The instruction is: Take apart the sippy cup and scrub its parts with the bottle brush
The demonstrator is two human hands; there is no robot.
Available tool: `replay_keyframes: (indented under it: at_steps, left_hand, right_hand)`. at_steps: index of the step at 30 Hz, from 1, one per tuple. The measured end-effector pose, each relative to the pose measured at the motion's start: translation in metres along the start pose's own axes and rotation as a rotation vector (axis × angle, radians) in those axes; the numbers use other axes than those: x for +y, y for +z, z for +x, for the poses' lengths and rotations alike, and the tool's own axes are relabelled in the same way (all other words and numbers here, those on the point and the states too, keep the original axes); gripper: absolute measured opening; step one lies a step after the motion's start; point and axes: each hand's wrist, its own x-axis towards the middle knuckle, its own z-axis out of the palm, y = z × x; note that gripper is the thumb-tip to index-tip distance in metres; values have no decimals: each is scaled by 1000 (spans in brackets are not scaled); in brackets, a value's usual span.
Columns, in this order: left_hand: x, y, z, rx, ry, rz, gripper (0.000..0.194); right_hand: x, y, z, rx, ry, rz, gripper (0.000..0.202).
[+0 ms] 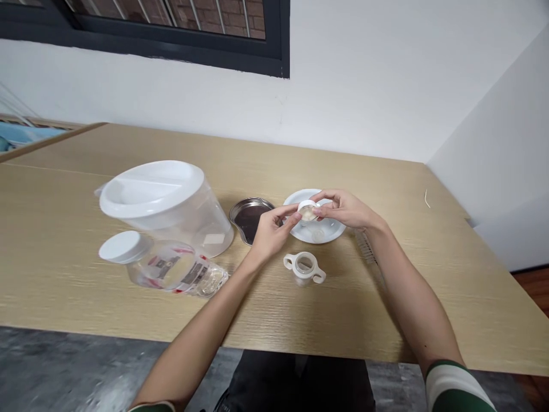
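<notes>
Over the white dish (330,233), my left hand (274,229) and my right hand (345,209) both pinch a small round container (307,212). It is pale and see-through, with a white rim; its contents, if any, are too small to make out. Inside the dish lies a small clear round piece (318,235). Nearer to me, a translucent cup with two side handles (305,268) stands upright on the table. Left of the dish, partly behind my left hand, is a kidney-shaped metal tray (249,214). A bristle brush (365,247) lies by my right forearm, which partly hides it.
A large clear pitcher with a white lid (171,200) stands to the left on the wooden table (274,320). In front of it lies a clear bottle with a white cap (163,263). A thin white strand (427,198) rests at the far right.
</notes>
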Motion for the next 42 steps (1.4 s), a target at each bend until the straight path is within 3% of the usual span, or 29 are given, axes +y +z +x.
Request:
replay_keyframes:
  at_steps: [4, 8, 13, 18, 23, 28, 32, 35, 37, 42]
  left_hand:
    - [-6, -2, 3, 24, -79, -213, 51]
    - [-11, -1, 6, 99, -103, -286, 59]
    - [-8, 1, 5, 178, -154, -217, 61]
    - [3, 3, 3, 237, -233, -204, 65]
    - [3, 4, -1, 231, -135, -176, 57]
    - [-5, 5, -6, 158, -7, 17, 48]
    - [-4, 6, -5, 168, 7, -115, 46]
    - [-5, 4, -2, 195, -30, -107, 46]
    - [-9, 2, -1, 189, -20, 61, 44]
    - [-24, -1, -2, 86, 78, 662, 35]
  right_hand:
    - [8, 7, 8, 31, -84, 148, 46]
    - [14, 15, 14, 71, -31, 279, 47]
    - [16, 25, 17, 244, -23, 161, 44]
    - [11, 36, 15, 289, -21, 32, 45]
    - [14, 37, 12, 294, 1, 2, 46]
    - [11, 36, 7, 159, 48, 93, 49]
    - [1, 32, 8, 266, 83, 74, 50]
    - [-3, 23, 6, 371, 15, 147, 54]
    - [-4, 13, 3, 414, -10, 46, 53]
    - [0, -4, -9, 315, 161, -713, 53]
